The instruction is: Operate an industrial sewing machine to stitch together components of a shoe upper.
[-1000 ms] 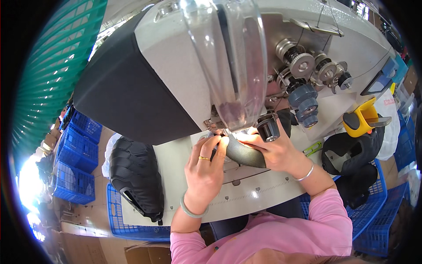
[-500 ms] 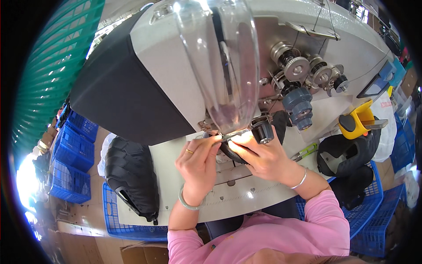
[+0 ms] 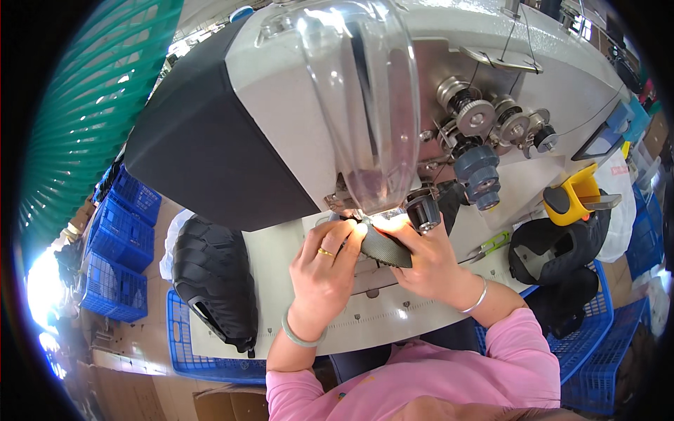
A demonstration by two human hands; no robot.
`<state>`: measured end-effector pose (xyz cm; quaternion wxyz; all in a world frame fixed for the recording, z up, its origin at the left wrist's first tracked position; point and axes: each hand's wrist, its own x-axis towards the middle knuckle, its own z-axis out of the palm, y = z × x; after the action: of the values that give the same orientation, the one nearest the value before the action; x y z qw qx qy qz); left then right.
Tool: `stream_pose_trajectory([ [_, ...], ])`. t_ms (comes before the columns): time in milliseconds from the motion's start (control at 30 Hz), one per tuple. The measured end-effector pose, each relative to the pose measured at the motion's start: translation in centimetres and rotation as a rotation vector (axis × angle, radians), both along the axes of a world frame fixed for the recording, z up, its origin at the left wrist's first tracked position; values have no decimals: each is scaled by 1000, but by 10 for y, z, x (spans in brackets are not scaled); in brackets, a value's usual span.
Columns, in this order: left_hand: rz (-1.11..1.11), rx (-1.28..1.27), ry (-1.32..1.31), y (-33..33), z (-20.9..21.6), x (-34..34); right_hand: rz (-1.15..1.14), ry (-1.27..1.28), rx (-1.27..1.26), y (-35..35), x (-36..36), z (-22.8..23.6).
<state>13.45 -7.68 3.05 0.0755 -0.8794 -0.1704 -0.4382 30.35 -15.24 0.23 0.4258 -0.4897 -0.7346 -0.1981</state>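
Observation:
Both hands work at the sewing machine [image 3: 274,105], close beneath its transparent guard [image 3: 365,126]. Between them is a small curved fabric piece [image 3: 385,250], showing a grey woven face and a dark stitched-looking edge. My left hand [image 3: 326,261] pinches its left side, with fingertips under the lit needle area. From the right, my right hand [image 3: 423,258] grips the same piece, thumb and fingers closed round its edge. The needle and the far end of the piece are hidden by the guard and fingers.
A black ribbed shoe-upper-like piece [image 3: 214,281] lies left on the pale machine table [image 3: 351,319]. On the right are green-handled snips [image 3: 490,244], a yellow tool holder [image 3: 576,196] and black upper-like pieces [image 3: 554,249]. Blue crates [image 3: 116,288] stand beyond the table, and a green ribbed guard [image 3: 91,105] fills the upper left.
The fabric piece has turned up, and its grey woven face now shows between the hands. My left hand has shifted its pinch onto the piece; the view has moved slightly.

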Motion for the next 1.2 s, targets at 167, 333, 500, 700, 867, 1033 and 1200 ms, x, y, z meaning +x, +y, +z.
stream_pose_trajectory([
  [167, -5, -50, 22, -1, 4, -1, -65, -67, 35, 1, -2, -2],
  [333, -35, 0, 23, -1, 4, -2, -94, -76, 43, 1, -4, -4],
  [500, -89, -216, -136, 9, 7, -2, -124, -64, -59, -3, -8, 2],
  [700, 10, -202, -232, 4, -2, 16, -39, 14, -85, 3, -9, 2],
  [867, 53, -26, -163, 1, -4, 14, -37, -14, -94, 2, -5, 3],
  [1033, -66, 49, 12, 8, -2, -5, 8, -21, -99, -6, 3, 5],
  [1200, -47, 31, 36, 3, 4, -4, -55, 18, -150, -10, 3, 2],
])
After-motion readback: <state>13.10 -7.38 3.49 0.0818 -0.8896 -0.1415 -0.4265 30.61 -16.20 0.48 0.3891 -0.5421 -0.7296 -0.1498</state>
